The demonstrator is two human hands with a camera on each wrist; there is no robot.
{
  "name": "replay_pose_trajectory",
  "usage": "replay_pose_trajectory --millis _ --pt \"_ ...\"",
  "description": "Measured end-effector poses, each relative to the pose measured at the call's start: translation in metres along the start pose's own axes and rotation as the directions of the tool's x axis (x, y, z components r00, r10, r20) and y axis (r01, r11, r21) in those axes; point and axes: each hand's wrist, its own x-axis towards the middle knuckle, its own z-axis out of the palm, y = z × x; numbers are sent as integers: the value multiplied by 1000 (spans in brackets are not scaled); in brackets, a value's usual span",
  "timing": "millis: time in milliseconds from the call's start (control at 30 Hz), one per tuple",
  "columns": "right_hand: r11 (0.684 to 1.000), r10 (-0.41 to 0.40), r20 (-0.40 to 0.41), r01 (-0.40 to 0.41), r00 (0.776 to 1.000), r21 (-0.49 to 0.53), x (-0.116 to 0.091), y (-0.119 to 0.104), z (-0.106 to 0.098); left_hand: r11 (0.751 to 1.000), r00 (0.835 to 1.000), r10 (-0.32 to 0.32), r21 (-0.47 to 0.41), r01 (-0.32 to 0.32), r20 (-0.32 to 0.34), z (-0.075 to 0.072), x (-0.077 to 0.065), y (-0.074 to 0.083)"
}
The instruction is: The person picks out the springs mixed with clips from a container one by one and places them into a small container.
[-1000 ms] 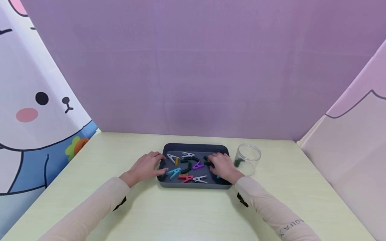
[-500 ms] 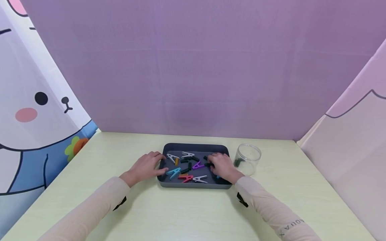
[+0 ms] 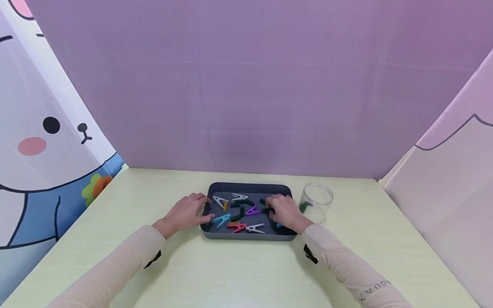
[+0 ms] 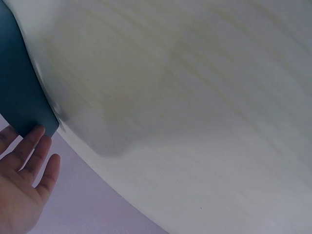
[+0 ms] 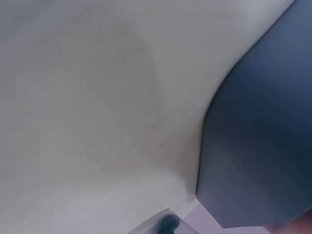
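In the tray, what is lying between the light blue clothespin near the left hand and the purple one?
Two small dark green cylinders lie between the light blue clothespin and the purple clothespin; the head view shows this.

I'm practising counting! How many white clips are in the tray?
3 that I can see in the tray: one white clip near the left hand, another near the far rim, a third near the front, beside the red clip. Some may hide under the right hand.
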Motion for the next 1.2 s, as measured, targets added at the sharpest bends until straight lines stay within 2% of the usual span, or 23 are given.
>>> replay_pose_trajectory --millis 333,600,800,1200 --pt "999 -20 -57 21 998 24 1 7 -12 1000 1000 3 5 -3 0 -2 -1 1" --pt "999 30 -33 -29 999 25 -1 13 -32 1000 1000 0 3 0 3 -1 -1 0" --pt "999 40 -69 -38 997 24 -3 17 -48 1000 1000 -3 5 3 4 0 -1 0" --pt "994 64 -117 -53 991 94 -10 31 -74 1000 1000 2 7 -2 -7 0 -1 0"
